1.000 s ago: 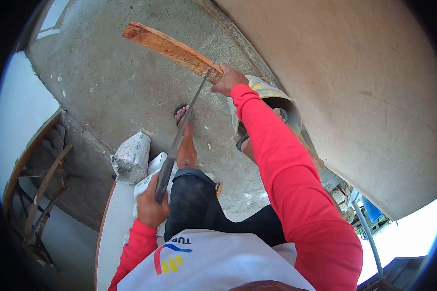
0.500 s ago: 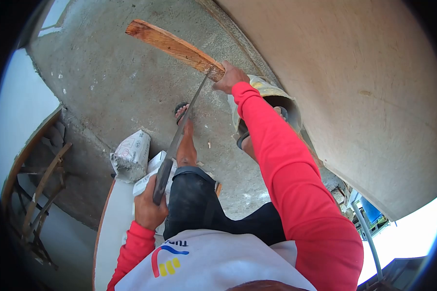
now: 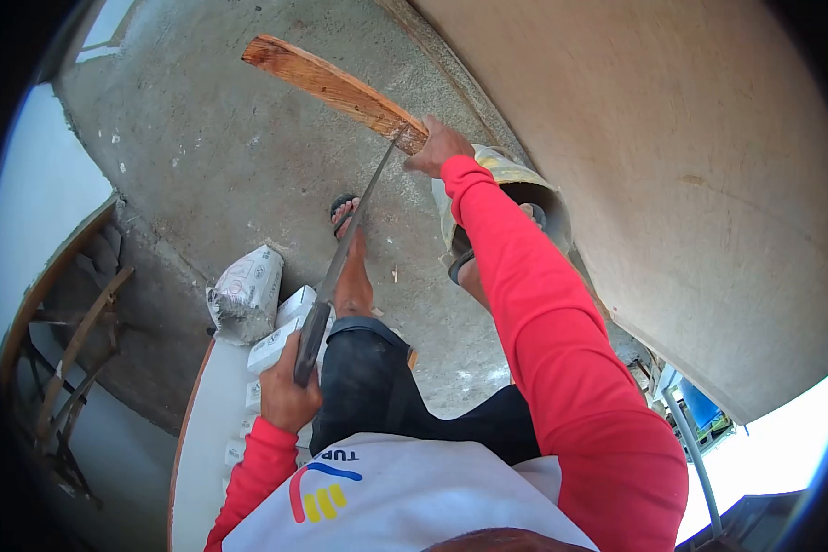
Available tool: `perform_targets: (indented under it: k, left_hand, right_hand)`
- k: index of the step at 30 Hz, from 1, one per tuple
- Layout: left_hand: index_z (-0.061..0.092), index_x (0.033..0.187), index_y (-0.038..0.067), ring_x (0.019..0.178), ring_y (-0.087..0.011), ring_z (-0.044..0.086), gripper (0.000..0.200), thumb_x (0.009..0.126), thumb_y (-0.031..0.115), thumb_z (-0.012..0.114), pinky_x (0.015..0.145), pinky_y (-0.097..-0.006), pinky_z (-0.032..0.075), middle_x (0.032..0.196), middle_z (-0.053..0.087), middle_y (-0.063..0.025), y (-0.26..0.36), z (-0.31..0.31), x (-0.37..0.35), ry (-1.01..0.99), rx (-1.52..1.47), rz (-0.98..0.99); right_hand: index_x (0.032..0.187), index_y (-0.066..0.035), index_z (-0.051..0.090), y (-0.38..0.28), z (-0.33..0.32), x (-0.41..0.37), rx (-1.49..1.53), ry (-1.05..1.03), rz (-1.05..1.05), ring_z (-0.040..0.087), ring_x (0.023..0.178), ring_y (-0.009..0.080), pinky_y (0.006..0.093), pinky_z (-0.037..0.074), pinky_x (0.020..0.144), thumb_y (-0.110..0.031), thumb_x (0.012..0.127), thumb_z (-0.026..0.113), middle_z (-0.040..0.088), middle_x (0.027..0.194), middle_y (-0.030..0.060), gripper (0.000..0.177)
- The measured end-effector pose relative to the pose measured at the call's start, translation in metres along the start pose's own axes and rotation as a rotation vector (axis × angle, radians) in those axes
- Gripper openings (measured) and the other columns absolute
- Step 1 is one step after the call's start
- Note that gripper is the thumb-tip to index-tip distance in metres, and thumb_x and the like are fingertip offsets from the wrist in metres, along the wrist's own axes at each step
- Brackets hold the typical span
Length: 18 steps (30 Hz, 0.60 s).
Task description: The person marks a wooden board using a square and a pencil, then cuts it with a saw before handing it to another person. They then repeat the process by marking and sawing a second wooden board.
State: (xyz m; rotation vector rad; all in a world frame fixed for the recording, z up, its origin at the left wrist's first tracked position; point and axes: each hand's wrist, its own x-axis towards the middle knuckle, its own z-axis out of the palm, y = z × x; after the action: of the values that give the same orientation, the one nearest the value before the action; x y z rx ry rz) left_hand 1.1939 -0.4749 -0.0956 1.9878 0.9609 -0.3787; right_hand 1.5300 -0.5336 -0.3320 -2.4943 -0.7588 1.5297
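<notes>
My left hand [image 3: 290, 386] is wrapped round the dark handle of a handsaw [image 3: 354, 230], low on the left beside my knee. The narrow blade slants up and away, its far end touching a reddish-brown wooden board [image 3: 331, 87] close to the board's right end. My right hand [image 3: 442, 147] grips that end, just right of the blade. Most of the board's length sticks out to the upper left above the floor. Beneath my right forearm is a stained bucket [image 3: 550, 198], its opening facing me; the sleeve hides part of it.
A torn white bag [image 3: 248, 290] and several white boxes [image 3: 276, 345] stand by my left leg. A large plywood sheet [image 3: 690, 175] leans along the right. Curved wooden pieces [image 3: 83, 340] lie at the far left. My sandalled foot [image 3: 343, 212] is on the concrete floor [image 3: 202, 175].
The saw handle and my left hand have shifted very slightly, the blade still against the board. My right hand keeps its hold in nearly the same place.
</notes>
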Motion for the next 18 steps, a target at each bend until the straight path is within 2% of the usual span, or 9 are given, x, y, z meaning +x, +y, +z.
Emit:
perform_targets:
  k: [2,3,4,7,10,11,14,17,18]
  left_hand:
    - [0.053,0.129,0.001,0.084,-0.0428,0.068,0.053,0.077,-0.002,0.061,0.069,-0.047,0.055,0.093,0.068,-0.0266,-0.007,-0.002,-0.005,0.068,0.023,0.076]
    - [0.053,0.131,0.001,0.092,-0.0426,0.067,0.055,0.077,-0.001,0.063,0.078,-0.0454,0.055,0.103,0.068,-0.0255,-0.018,0.014,0.021,-0.045,-0.017,-0.091]
    - [0.056,0.128,0.003,0.088,-0.0434,0.066,0.049,0.079,0.002,0.063,0.075,-0.0473,0.054,0.098,0.067,-0.026,-0.039,0.048,0.068,0.034,-0.025,-0.009]
    - [0.058,0.111,0.005,0.08,-0.0463,0.062,0.03,0.083,0.016,0.064,0.068,-0.0528,0.05,0.081,0.065,-0.0241,0.001,0.1,0.22,0.077,0.045,0.036]
    - [0.058,0.11,0.005,0.08,-0.0465,0.062,0.028,0.084,0.017,0.062,0.069,-0.0531,0.05,0.081,0.065,-0.0248,0.0,0.086,0.181,0.095,0.016,0.077]
    - [0.054,0.126,0.006,0.08,-0.0481,0.063,0.047,0.08,0.011,0.061,0.071,-0.0529,0.053,0.086,0.065,-0.0285,-0.002,0.068,0.137,0.047,0.057,0.033]
    - [0.053,0.128,0.002,0.081,-0.0431,0.068,0.054,0.075,0.0,0.064,0.068,-0.0463,0.056,0.091,0.067,-0.0284,-0.006,0.009,0.005,0.0,0.005,-0.027]
    - [0.054,0.128,0.002,0.082,-0.0429,0.068,0.054,0.074,-0.002,0.063,0.069,-0.045,0.056,0.091,0.067,-0.028,-0.015,0.007,-0.001,0.045,-0.015,-0.007]
    - [0.056,0.126,0.002,0.081,-0.0424,0.068,0.051,0.076,0.001,0.064,0.067,-0.0459,0.055,0.092,0.068,-0.0261,-0.035,0.033,0.033,0.083,-0.003,0.063]
  right_hand:
    - [0.116,-0.009,0.056,0.001,0.003,0.001,-0.008,0.035,-0.016,0.065,0.103,0.0357,0.0444,0.051,0.088,-0.032,0.059,0.087,0.068,0.106,0.0164,0.069]
    - [0.116,-0.009,0.056,0.003,0.006,0.001,-0.014,0.047,-0.023,0.065,0.102,0.0357,0.0442,0.051,0.088,-0.033,0.059,0.086,0.068,0.106,0.0162,0.068]
    - [0.117,-0.01,0.055,0.003,0.005,0.0,-0.01,0.053,-0.021,0.065,0.103,0.0357,0.0443,0.051,0.088,-0.033,0.06,0.086,0.068,0.106,0.016,0.069]
    - [0.119,-0.011,0.055,0.002,0.004,-0.006,-0.014,0.057,-0.01,0.065,0.103,0.0358,0.0444,0.051,0.088,-0.034,0.06,0.086,0.068,0.106,0.0157,0.07]
    - [0.12,-0.012,0.054,-0.003,0.003,-0.009,-0.03,0.036,-0.003,0.065,0.103,0.0362,0.0445,0.051,0.089,-0.034,0.06,0.087,0.068,0.106,0.0158,0.072]
    - [0.121,-0.012,0.054,-0.005,-0.002,-0.006,-0.037,0.049,-0.004,0.065,0.103,0.0364,0.0444,0.051,0.089,-0.034,0.061,0.087,0.068,0.106,0.0159,0.072]
    - [0.121,-0.011,0.053,0.001,0.002,-0.003,-0.021,0.041,-0.002,0.065,0.103,0.0373,0.0447,0.051,0.089,-0.033,0.06,0.087,0.068,0.106,0.0165,0.073]
    - [0.122,-0.011,0.052,0.004,0.006,0.001,-0.015,0.016,-0.03,0.065,0.102,0.0375,0.0453,0.051,0.088,-0.033,0.06,0.087,0.068,0.106,0.0169,0.073]
    - [0.122,-0.011,0.052,0.004,0.007,0.0,-0.023,0.004,-0.03,0.065,0.102,0.0376,0.0455,0.051,0.088,-0.033,0.06,0.086,0.068,0.106,0.017,0.074]
